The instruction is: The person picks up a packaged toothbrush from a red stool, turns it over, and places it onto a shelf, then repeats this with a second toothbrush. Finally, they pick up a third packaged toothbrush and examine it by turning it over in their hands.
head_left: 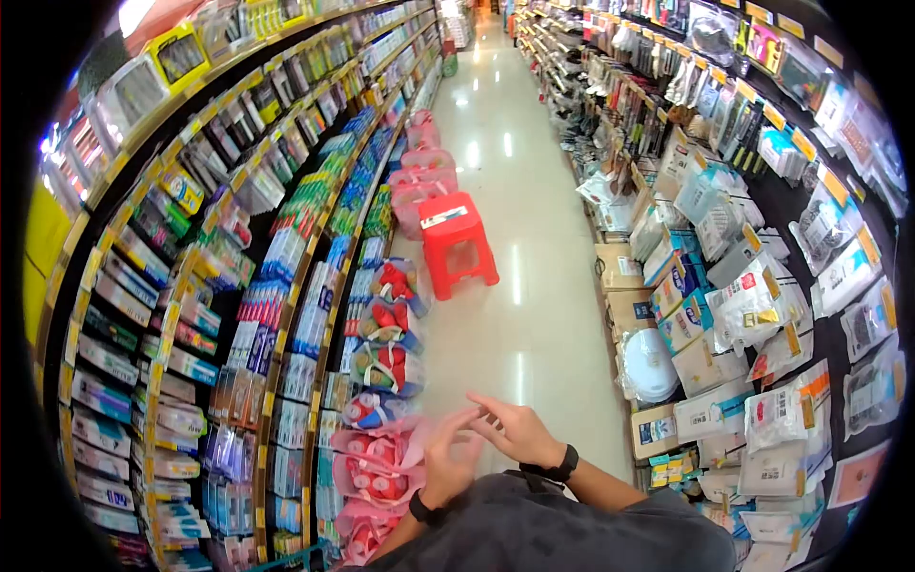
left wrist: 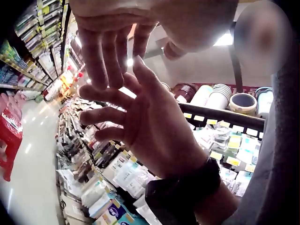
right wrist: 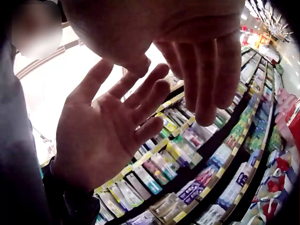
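Both hands are held up in front of the body over the aisle, with nothing in them. The left hand (head_left: 451, 459) is slightly blurred, and its fingers meet or overlap the fingertips of the right hand (head_left: 519, 434); whether they touch is unclear. In the left wrist view the right hand (left wrist: 157, 126) shows its palm with fingers spread, below the left hand (left wrist: 154, 23). The right wrist view shows the left palm (right wrist: 96, 136) facing the camera, fingers parted, beneath the right hand (right wrist: 164, 23). Dark bands circle both wrists.
A red stool (head_left: 453, 224) stands on the shiny floor (head_left: 548, 334) ahead. Pink and red bagged goods (head_left: 381, 467) line the left shelf's foot. Shelves of packaged goods (head_left: 257, 315) rise at left; hanging packets (head_left: 753, 305) and a round white item (head_left: 650, 365) are at right.
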Available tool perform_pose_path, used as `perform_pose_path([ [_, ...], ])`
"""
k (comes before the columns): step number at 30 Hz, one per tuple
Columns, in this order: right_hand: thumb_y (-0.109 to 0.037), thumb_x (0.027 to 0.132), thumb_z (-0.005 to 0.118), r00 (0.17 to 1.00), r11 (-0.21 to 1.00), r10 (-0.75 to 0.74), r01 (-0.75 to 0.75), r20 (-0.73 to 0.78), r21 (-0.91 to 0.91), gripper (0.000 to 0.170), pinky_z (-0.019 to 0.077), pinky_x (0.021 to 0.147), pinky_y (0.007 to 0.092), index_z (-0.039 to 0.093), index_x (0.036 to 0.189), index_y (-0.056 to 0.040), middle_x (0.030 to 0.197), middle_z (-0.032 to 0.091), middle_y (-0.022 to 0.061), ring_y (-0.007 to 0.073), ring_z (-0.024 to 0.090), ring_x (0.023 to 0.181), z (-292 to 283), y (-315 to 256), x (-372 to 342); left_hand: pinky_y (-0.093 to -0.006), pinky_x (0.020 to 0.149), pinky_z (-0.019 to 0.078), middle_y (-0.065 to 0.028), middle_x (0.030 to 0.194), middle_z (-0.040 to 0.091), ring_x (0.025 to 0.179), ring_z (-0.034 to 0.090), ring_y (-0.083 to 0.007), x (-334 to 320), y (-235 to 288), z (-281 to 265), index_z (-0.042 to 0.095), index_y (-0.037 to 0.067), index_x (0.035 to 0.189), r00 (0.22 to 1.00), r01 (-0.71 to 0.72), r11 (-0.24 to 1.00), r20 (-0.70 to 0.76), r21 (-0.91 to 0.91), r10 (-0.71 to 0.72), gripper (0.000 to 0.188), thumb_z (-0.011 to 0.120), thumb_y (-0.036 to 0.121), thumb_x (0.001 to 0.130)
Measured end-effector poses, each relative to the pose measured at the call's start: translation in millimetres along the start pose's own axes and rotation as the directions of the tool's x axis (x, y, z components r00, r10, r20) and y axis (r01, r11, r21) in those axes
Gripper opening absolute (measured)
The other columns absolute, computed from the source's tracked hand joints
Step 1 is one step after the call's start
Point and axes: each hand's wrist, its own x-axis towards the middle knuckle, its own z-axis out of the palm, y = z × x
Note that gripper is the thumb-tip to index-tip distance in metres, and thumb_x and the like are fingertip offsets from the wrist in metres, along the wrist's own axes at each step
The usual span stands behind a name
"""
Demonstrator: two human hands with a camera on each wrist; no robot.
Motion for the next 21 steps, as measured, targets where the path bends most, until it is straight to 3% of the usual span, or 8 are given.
perform_pose_path([
  [2,-0.026,0.099,0.066,0.998,0.998,0.047,-0.046,-0.034,0.038,0.054,0.0575,0.073,0.0396,0.050,0.145,-0.0038,0.107,0.073,0.0174,0.0313,0.073,0.084,-4.8,1.0,0.5,-0.0348,0.082,0.0611,-0.0180,0.129,0.065,0.109,0.069,-0.0274,13.3,-2.0,7.3,0.065,0.001,0.127,0.999,-0.022,1.000,0.029,-0.010,0.022,0.037,0.069,0.005,0.091],
  [6,-0.023,0.098,0.065,0.992,0.998,0.057,-0.055,-0.115,0.020,0.063,0.0574,0.076,0.0424,0.039,0.152,-0.0035,0.110,0.073,0.0191,0.0356,0.073,0.090,-13.5,9.6,6.2,-0.0336,0.085,0.0593,-0.0172,0.135,0.059,0.111,0.068,-0.0245,43.4,-11.9,18.5,0.062,0.001,0.131,0.990,-0.003,0.999,0.140,-0.037,0.008,0.037,0.064,0.010,0.095],
  [9,-0.017,0.096,0.065,0.979,0.997,0.074,-0.078,-0.190,-0.018,0.073,0.0580,0.077,0.0429,0.029,0.158,-0.0033,0.111,0.072,0.0203,0.0374,0.072,0.094,-16.7,24.8,20.2,-0.0335,0.086,0.0593,-0.0172,0.133,0.060,0.110,0.068,-0.0250,70.9,-22.4,30.3,0.060,-0.001,0.135,0.980,-0.090,0.995,0.176,-0.038,0.095,0.041,0.063,0.012,0.097],
  [11,-0.012,0.094,0.067,0.968,0.994,0.084,-0.097,-0.238,-0.041,0.080,0.0598,0.076,0.0410,0.023,0.160,-0.0033,0.112,0.071,0.0210,0.0362,0.072,0.095,-21.1,32.1,33.7,-0.0363,0.086,0.0600,-0.0194,0.134,0.062,0.109,0.070,-0.0278,91.6,-24.4,35.9,0.060,-0.002,0.136,0.981,-0.035,0.993,0.184,-0.112,0.055,0.043,0.063,0.006,0.094],
  [14,-0.015,0.095,0.064,0.950,0.991,0.110,-0.127,-0.293,-0.041,0.080,0.0559,0.084,0.0467,0.021,0.161,-0.0017,0.111,0.071,0.0231,0.0409,0.071,0.098,-37.1,26.7,65.1,-0.0394,0.090,0.0585,-0.0222,0.138,0.060,0.113,0.069,-0.0317,127.8,-33.2,38.5,0.059,-0.002,0.138,0.973,0.007,0.980,0.226,-0.196,0.038,0.047,0.064,0.005,0.092],
  [21,-0.017,0.095,0.065,0.913,0.971,0.095,-0.173,-0.396,-0.166,0.080,0.0535,0.095,0.0455,0.021,0.159,0.0029,0.138,0.055,0.0289,0.0420,0.063,0.118,-60.1,50.4,141.8,-0.0423,0.101,0.0501,-0.0259,0.148,0.053,0.130,0.058,-0.0388,230.7,-70.2,35.1,0.058,-0.001,0.141,0.941,-0.092,0.985,0.311,-0.147,0.134,0.051,0.064,0.012,0.092],
])
